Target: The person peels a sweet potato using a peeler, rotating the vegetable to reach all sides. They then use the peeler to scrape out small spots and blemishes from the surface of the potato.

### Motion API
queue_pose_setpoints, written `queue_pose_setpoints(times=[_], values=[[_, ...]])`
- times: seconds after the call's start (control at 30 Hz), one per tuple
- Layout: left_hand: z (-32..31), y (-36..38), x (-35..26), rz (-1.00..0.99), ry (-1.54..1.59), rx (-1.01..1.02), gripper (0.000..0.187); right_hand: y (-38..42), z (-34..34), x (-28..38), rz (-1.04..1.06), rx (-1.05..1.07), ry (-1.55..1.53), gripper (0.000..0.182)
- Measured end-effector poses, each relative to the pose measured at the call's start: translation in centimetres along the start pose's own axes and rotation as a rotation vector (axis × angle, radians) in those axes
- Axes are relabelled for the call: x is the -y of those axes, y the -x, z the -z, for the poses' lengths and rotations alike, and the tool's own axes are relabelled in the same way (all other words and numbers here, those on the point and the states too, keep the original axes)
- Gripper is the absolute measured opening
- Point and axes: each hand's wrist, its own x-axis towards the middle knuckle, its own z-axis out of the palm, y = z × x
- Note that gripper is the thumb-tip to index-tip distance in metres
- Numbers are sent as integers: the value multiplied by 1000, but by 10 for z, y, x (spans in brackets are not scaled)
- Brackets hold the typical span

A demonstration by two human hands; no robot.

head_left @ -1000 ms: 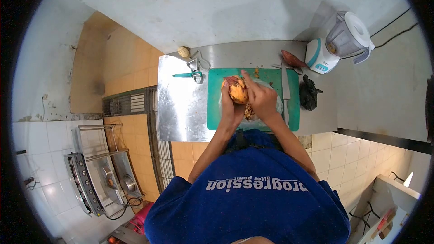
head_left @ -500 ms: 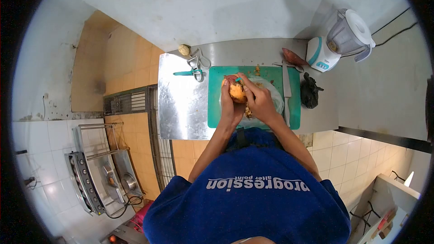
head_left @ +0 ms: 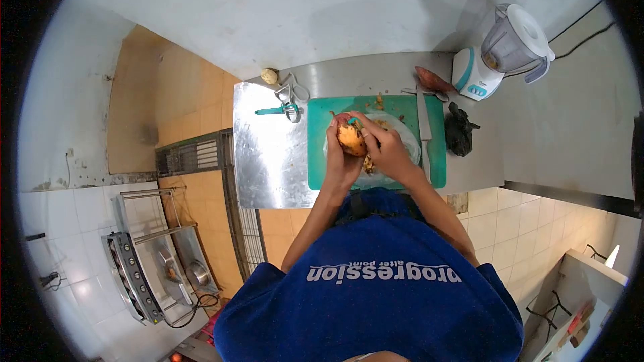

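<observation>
A partly peeled sweet potato (head_left: 350, 138), orange where the skin is gone and reddish at its far end, is held just above the green cutting board (head_left: 322, 161), over the board's middle. The left hand (head_left: 341, 161) wraps around it from the 7 o'clock side, fingers closed on its lower half. The right hand (head_left: 388, 151) comes in from 4 o'clock, clenched around a small teal-handled peeler (head_left: 353, 121) whose tip shows at the top of the sweet potato, at about 12 o'clock from it; the blade itself is too small to make out. Under both hands, on the board, lies a clear plastic bag (head_left: 406, 137) with a pile of peelings (head_left: 368, 164) at 5 o'clock from the sweet potato.

The board lies on a steel counter (head_left: 268, 161). A long knife (head_left: 422, 127) rests along the board's edge at 3 o'clock. Beyond it, off the board, sits a crumpled black bag (head_left: 461, 133). At 1 o'clock from the board lies an unpeeled sweet potato (head_left: 433, 80), and just past that stands a white and teal blender (head_left: 500, 50) near the wall. At 10 o'clock from the board lie a second teal-handled peeler (head_left: 276, 110) and some metal utensils (head_left: 290, 90), with a small round pale vegetable (head_left: 270, 76) at the counter's far corner
</observation>
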Motion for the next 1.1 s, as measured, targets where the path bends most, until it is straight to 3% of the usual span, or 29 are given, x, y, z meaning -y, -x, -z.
queue_pose_setpoints(times=[0.13,0.37,0.43,0.47,0.53,0.67,0.73,0.77,0.83,0.97,1.03,1.1], values=[[-13,0,-2,-141,-86,-31,41,2,-11,20,-130,-130,32,42],[-8,-6,2,-293,-138,-74,38,0,-23,10,-207,-95,-123,43],[-7,-8,2,-436,-285,-112,40,-3,-17,18,-413,22,-623,45],[0,-9,3,-438,-284,-117,40,-1,-15,21,-414,28,-623,45],[9,-14,2,-287,-162,-119,39,-1,-9,24,-464,105,-801,46],[-4,-6,-5,-203,-74,-9,40,-5,-3,5,-420,-1,-674,45],[-15,-3,-5,-299,-68,-31,40,-7,-11,-9,-171,-116,-322,45],[-15,-2,-4,-295,-69,-32,40,-4,-14,-14,-174,-118,-322,45],[-16,0,-5,-284,-106,-45,38,-5,-17,-7,75,-213,31,46],[-26,7,-4,-207,-40,-100,36,-3,-21,2,8,-154,93,47],[-31,8,-5,-260,-70,-98,35,-6,-21,2,83,-184,65,47],[-19,4,-4,-290,-73,-60,37,-8,-16,8,27,-135,56,46]])
